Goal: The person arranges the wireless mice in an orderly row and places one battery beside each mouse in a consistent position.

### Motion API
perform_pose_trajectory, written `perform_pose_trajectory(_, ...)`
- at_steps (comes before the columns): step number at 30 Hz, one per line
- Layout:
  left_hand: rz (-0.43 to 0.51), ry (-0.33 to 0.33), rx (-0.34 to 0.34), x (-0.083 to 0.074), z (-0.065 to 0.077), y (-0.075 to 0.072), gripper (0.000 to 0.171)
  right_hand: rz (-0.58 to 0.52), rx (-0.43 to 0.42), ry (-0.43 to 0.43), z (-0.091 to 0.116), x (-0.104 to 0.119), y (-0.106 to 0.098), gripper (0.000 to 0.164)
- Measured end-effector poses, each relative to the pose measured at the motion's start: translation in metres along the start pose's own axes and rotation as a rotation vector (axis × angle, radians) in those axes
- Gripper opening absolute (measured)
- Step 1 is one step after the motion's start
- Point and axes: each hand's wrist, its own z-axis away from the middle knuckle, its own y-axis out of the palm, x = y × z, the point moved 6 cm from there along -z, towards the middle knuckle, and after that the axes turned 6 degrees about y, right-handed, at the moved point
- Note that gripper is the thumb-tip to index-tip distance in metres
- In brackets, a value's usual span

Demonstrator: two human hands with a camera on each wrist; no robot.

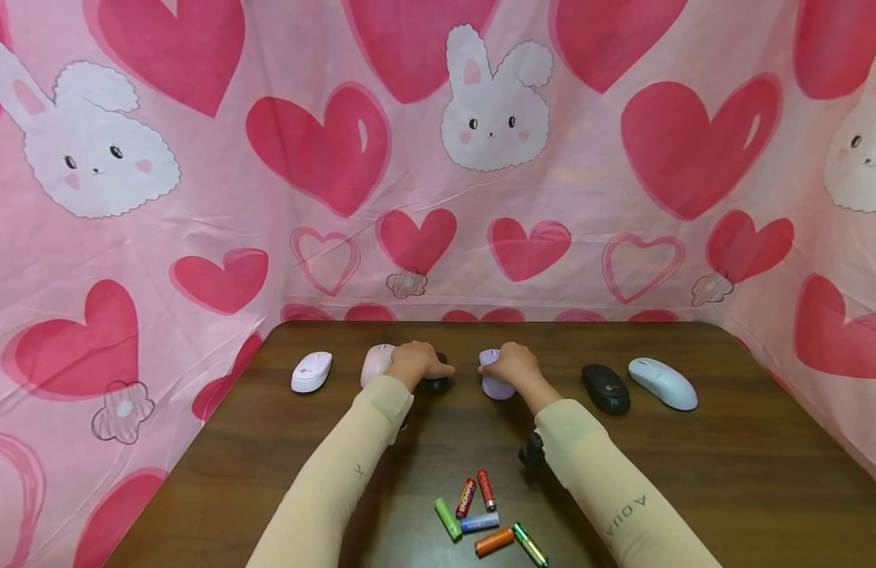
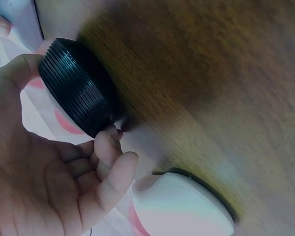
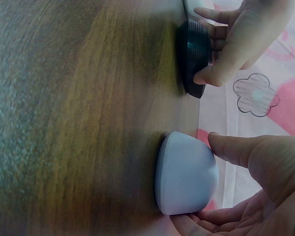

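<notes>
My left hand (image 1: 415, 364) pinches a black computer mouse (image 1: 436, 384) by its sides, thumb on one and fingertips on the other. Its ribbed end (image 2: 76, 91) faces the left wrist camera. Just left of that hand sits a pale pink mouse (image 1: 376, 363), partly hidden by it in the head view. My right hand (image 1: 514, 366) holds a lavender mouse (image 1: 496, 386) on the table, a short way right of the black one. In the right wrist view, thumb and fingers lie along opposite sides of the lavender mouse's smooth rounded end (image 3: 187, 177).
Along the back of the wooden table (image 1: 267, 473) stand a white mouse (image 1: 312, 372) at far left, and another black mouse (image 1: 606, 389) and a pale blue-white mouse (image 1: 663, 384) at right. Several coloured batteries (image 1: 480, 522) lie near the front, between the forearms. A pink heart-print cloth (image 1: 424, 189) hangs behind.
</notes>
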Motion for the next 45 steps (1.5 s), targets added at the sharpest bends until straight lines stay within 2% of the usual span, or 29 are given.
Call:
perform_pose_trajectory(10,-0.001,0.016,-0.015,0.001,0.002,0.000,0.067,-0.003,0.015,-0.004,0.002,0.001,0.000,0.049)
perform_pose_trajectory(18,-0.007,0.024,-0.009,0.001,0.002,0.000,0.068,-0.010,0.005,-0.025,-0.001,0.002,-0.006,0.041)
perform_pose_trajectory(23,-0.012,0.028,-0.012,0.002,0.002,-0.001,0.067,0.011,0.011,-0.045,-0.001,0.002,-0.009,0.043)
perform_pose_trajectory(34,-0.028,0.038,-0.081,0.002,0.008,-0.015,0.063,0.055,0.015,-0.043,0.007,-0.005,-0.016,0.041)
perform_pose_trajectory(45,0.019,0.081,-0.156,-0.005,0.008,-0.028,0.055,-0.002,0.026,-0.033,0.008,-0.020,-0.034,0.037)
